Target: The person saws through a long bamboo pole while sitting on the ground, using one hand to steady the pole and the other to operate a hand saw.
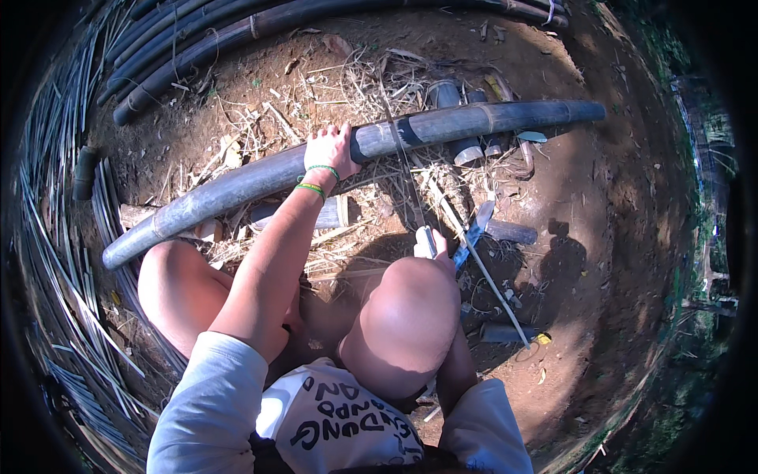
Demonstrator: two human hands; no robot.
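A long, dark grey bamboo pole (237,183) lies slantwise across the ground in front of me, its right end farther away. My left hand (332,150), with green and yellow bands at the wrist, is wrapped over the top of the pole near its middle. Just right of that hand, the long thin blade of a saw (399,146) crosses the pole. Its pale handle is in my right hand (440,246), beside my right knee, which hides part of the hand. Whether the blade has cut into the bamboo cannot be made out.
Short bamboo pieces (446,96) lie under and around the pole, among dry shavings (268,118). Beside my right hand are a blue-and-white flat object (477,224) and a thin stick (496,291). Long bamboo poles (197,67) are stacked at the back; split strips (47,197) line the left.
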